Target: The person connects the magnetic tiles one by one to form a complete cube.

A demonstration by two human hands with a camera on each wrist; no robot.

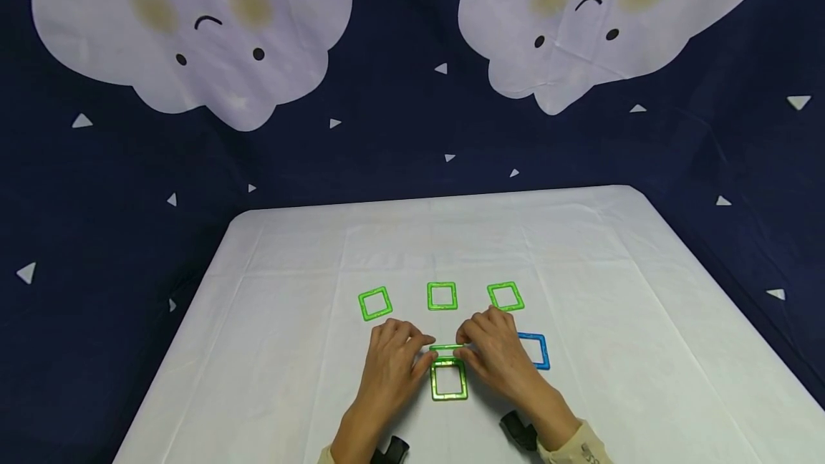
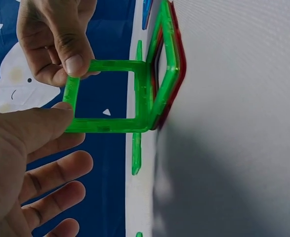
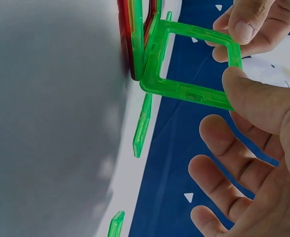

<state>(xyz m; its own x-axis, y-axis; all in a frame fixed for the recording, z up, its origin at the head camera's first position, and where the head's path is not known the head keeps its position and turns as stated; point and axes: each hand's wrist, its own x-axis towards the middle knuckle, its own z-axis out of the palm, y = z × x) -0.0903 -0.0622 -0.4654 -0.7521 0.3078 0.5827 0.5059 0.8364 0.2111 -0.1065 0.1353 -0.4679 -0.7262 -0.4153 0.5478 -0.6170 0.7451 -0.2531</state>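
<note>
A green square magnetic tile (image 2: 105,125), an open frame, stands upright along the far edge of a flat green tile (image 1: 449,397). My left hand (image 1: 392,367) pinches the upright tile's top edge at its left corner, between thumb and fingers. At the right corner, my right hand (image 1: 503,356) pinches the same edge. In the left wrist view the other fingers of my left hand are spread loosely away from it. Directly under the flat green tile lies a red tile (image 2: 181,54), its edge showing in both wrist views.
Beyond my hands three green tiles lie in a loose row: left (image 1: 379,315), middle (image 1: 442,307) and right (image 1: 503,284). A blue frame (image 1: 545,353) lies beside my right hand, partly covered by it. Everything lies on a white-covered table (image 1: 258,349) before a dark blue cloud-print cloth (image 1: 387,156).
</note>
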